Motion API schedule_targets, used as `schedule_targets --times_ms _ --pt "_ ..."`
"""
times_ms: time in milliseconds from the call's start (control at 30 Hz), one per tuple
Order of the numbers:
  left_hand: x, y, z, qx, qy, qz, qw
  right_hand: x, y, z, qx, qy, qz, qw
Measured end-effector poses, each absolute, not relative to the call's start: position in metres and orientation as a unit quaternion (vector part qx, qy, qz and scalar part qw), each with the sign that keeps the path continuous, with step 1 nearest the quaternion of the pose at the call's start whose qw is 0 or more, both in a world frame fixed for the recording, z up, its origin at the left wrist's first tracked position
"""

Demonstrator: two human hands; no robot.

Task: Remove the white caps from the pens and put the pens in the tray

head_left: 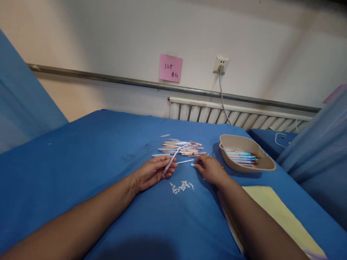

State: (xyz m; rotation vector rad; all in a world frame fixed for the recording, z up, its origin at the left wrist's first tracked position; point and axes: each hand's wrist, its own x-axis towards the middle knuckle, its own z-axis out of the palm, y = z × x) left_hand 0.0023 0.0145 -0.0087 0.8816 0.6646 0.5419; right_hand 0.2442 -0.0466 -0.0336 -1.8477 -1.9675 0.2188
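Observation:
My left hand (151,173) is closed around a pen part (168,167) with a grey lower end, and a thin white refill sticks out of its top. Another white refill (185,161) reaches right from beside these fingertips; whether it is gripped or lies on the cloth I cannot tell. The fingers of my right hand (213,169) are closed on a pen barrel (193,165), its pale blue end showing at the fingertips and the rest mostly hidden. Just beyond both hands lies a pile of pen barrels and refills (177,148). Nearer me are several small white pen tips (183,186).
A beige basin (267,164) with several colourful pens (241,157) stands at the right. In front of it lies a yellow folded sheet (271,206), partly under my right forearm. Blue cloth (94,144) covers the surface. Behind are a radiator (200,112) and a plugged socket (221,65).

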Motion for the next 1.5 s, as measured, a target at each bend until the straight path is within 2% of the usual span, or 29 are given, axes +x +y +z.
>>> schedule_targets --times_ms 167,300,700,1200,1300,1500 --pt "0.002 0.017 -0.009 0.403 0.323 0.279 0.809 0.253 -0.039 -0.039 -0.694 -0.665 0.043 0.274" --pt "0.002 0.018 -0.007 0.39 0.336 0.294 0.805 0.259 -0.033 -0.043 -0.669 -0.686 0.032 0.283" --pt "0.003 0.018 -0.007 0.386 0.339 0.302 0.803 0.262 -0.03 -0.045 -0.695 -0.674 0.049 0.245" --pt "0.004 0.015 -0.008 0.437 0.343 0.292 0.779 0.256 -0.031 -0.034 -0.733 -0.665 0.04 0.134" --pt "0.004 0.014 -0.009 0.469 0.336 0.287 0.764 0.255 -0.031 -0.037 -0.731 -0.66 0.054 0.165" --pt "0.005 0.016 -0.011 0.523 0.372 0.304 0.704 0.256 -0.029 -0.041 -0.684 -0.644 0.131 0.317"
